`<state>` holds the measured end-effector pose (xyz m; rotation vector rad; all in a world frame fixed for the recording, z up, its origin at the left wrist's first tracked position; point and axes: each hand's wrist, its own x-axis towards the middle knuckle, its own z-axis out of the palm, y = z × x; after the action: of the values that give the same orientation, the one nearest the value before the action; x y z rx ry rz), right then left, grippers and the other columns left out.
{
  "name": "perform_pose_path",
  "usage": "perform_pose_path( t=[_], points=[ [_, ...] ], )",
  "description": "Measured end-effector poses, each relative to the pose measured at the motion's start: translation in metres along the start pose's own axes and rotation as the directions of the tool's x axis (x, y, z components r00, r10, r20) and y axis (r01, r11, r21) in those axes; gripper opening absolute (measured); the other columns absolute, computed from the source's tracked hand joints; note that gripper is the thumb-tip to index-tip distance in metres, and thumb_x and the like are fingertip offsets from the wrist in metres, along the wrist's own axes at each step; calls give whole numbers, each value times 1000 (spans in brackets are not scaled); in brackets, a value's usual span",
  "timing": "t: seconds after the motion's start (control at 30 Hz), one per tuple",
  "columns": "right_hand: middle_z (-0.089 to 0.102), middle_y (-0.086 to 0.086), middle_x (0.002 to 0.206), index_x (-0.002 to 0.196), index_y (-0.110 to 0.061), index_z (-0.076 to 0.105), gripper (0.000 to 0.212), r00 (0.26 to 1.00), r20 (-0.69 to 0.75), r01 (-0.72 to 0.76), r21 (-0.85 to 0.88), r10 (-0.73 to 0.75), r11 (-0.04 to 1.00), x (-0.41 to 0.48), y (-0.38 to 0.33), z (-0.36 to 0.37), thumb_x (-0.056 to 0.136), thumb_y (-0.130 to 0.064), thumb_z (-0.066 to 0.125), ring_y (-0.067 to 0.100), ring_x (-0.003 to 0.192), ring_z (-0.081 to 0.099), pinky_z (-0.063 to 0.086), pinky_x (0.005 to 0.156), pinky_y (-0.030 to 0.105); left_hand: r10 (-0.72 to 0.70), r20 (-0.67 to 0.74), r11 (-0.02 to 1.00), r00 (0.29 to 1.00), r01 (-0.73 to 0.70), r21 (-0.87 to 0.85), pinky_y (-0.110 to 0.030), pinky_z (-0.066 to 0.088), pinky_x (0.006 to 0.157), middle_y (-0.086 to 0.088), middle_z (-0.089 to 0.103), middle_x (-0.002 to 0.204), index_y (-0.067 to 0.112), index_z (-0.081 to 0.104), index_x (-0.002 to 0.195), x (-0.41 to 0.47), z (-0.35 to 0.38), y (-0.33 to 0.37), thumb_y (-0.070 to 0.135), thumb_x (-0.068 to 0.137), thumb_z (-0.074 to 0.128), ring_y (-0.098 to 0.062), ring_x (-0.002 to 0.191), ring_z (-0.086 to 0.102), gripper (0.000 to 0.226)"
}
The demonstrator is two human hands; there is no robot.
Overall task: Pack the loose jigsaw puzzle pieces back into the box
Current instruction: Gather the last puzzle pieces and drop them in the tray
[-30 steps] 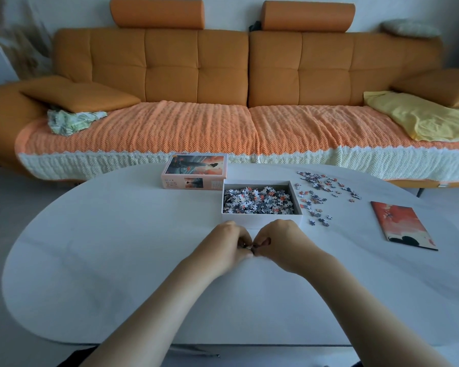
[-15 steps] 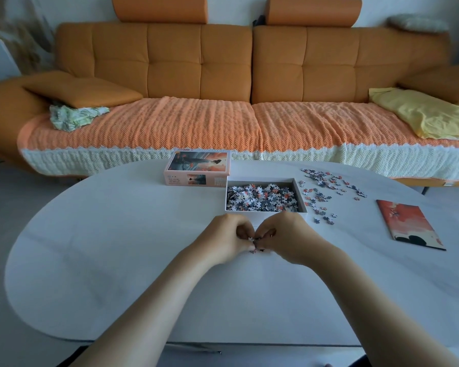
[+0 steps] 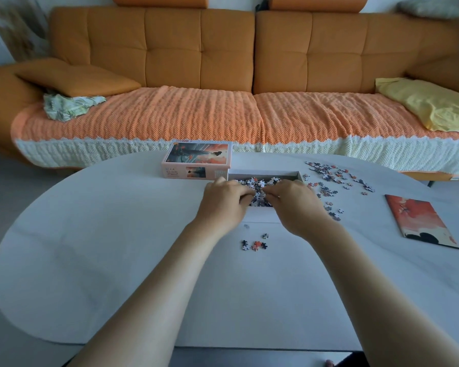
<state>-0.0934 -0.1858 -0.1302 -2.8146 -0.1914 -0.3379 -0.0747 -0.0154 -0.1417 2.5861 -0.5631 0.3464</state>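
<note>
My left hand and right hand are curling over the pieces in the open box on the desk; whether they are gripping any, I cannot tell. Other loose pieces are lying beside it.

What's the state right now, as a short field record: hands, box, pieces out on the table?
hands: left hand and right hand over the box, fingers curled; hold unclear
box: open, many pieces inside; lid touching its left side
pieces out: scatter right of box; small cluster in front of it
other: printed sheet far right
</note>
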Motion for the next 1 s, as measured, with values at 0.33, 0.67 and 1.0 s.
perform_pose_path(
  t=[0.33,0.67,1.0],
  points=[
    [67,-15,86,90,-31,76,13,983,23,172,212,-180,962,-21,-9,-21,85,-22,67,-4,65,52,45,65,22,180,-178,978,967,-196,-75,-33,45,74,5,59,94,20,71,98,-13,-11,-1,12,87,61,-19,90,54,17],
    [71,-10,91,96,-31,76,13,943,332,6,44,-20,999,-40,-4,-6,87,-27,66,12,87,63,53,76,28,94,215,993,972,-106,43,-30,47,71,9,56,98,29,73,106,-47,-16,-13,22,92,60,-15,89,56,20],
    [66,-13,80,98,-26,71,17,958,286,-54,233,-15,971,-47,-5,-15,82,-19,72,3,73,57,39,60,8,25,243,1000,970,-25,-3,-33,52,76,8,58,90,19,71,80,-48,-15,-14,7,84,62,-14,81,58,16]
  ],
)
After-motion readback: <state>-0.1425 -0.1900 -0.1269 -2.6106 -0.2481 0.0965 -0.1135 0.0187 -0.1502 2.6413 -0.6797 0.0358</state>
